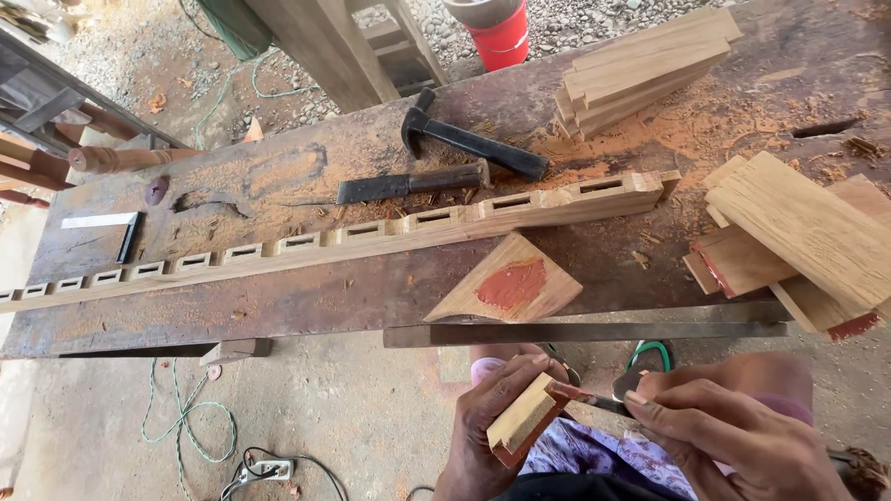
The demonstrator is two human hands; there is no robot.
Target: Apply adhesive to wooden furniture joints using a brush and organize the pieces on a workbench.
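Observation:
My left hand (487, 422) grips a small wooden block (522, 417) with red paint on its underside, held low in front of the workbench. My right hand (729, 436) holds a thin metal blade (594, 401) whose tip touches the block's right end. On the bench above lies a long wooden rail (371, 237) with several rectangular mortise slots cut along it.
A hammer (469, 141) and a chisel (413, 184) lie behind the rail. A triangular offcut with a red patch (510, 283) sits at the bench edge (278, 320). Wood pieces are stacked at the right (798, 241) and far right (640, 67). A square (116, 227) lies left. Cords (186, 427) lie on the floor.

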